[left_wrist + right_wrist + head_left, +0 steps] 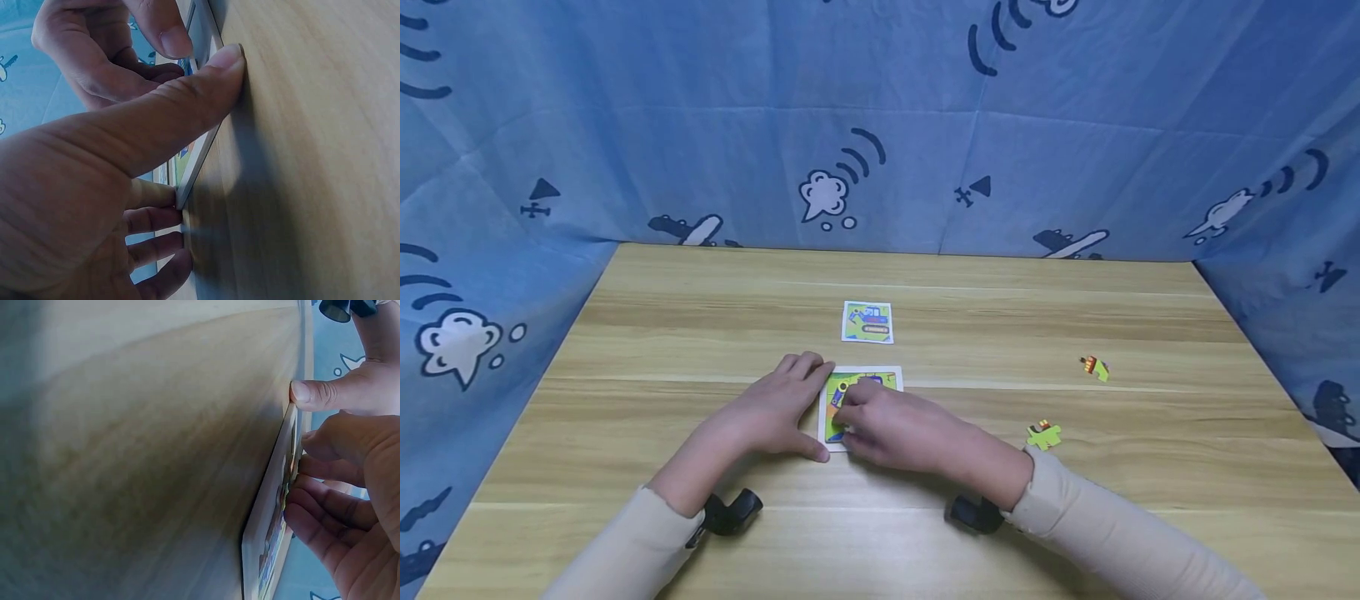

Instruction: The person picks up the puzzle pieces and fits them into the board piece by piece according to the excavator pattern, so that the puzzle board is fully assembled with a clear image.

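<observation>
A white-bordered jigsaw puzzle board (898, 379) with a green and blue picture lies flat on the table. My left hand (775, 408) is spread at its left side. The thumb touches the near left corner and the other fingertips lie at the far left corner. My right hand (891, 425) is over the board, its fingertips bent down onto the picture and covering much of it. In the right wrist view the right fingertips (297, 487) meet the board's face; whether they pinch a piece is hidden.
A small picture card (868, 322) showing a blue excavator lies beyond the board. Two loose jigsaw pieces lie to the right, one green piece (1043, 435) by the right forearm and one red-and-green piece (1097, 367) farther off. A blue printed curtain (880, 108) hangs behind the table.
</observation>
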### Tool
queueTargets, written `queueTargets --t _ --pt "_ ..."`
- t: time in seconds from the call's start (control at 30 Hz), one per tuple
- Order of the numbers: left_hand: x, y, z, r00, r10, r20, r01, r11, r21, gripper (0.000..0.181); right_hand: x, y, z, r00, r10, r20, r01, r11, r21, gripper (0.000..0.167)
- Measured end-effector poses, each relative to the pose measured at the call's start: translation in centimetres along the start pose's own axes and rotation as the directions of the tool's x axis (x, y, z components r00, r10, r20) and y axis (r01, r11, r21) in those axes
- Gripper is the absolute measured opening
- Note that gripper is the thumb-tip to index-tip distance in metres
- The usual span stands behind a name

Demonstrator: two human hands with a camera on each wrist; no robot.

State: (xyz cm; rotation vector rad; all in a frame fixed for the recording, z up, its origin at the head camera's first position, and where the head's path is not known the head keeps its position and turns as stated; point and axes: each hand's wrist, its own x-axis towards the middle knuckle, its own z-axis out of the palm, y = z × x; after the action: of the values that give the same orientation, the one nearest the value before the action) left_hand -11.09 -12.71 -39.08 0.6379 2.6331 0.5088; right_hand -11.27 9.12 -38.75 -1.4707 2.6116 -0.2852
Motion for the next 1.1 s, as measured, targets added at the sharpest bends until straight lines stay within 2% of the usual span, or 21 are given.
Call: queueTargets --t 0.67,0.9,1.1 --pt "0.00 0.03 -0.05 1.000 -0.003 0.003 0.003 1.000 0.001 0.117 0.19 -0.26 0.06 1.000 -0.003 -0.023 0.002 0.999 -0.035 0.014" --pt "-0.04 0.01 -0.07 1.000 -0.007 0.014 0.007 1.000 0.001 0.117 0.33 -0.38 0.39 1.000 0.021 -0.016 -0.021 1.000 0.019 0.014" --pt "0.00 0.03 -0.07 1.000 -0.004 0.010 0.004 1.000 -0.003 0.117 0.27 -0.35 0.53 0.999 0.034 -0.019 -0.034 0.999 0.021 0.015"
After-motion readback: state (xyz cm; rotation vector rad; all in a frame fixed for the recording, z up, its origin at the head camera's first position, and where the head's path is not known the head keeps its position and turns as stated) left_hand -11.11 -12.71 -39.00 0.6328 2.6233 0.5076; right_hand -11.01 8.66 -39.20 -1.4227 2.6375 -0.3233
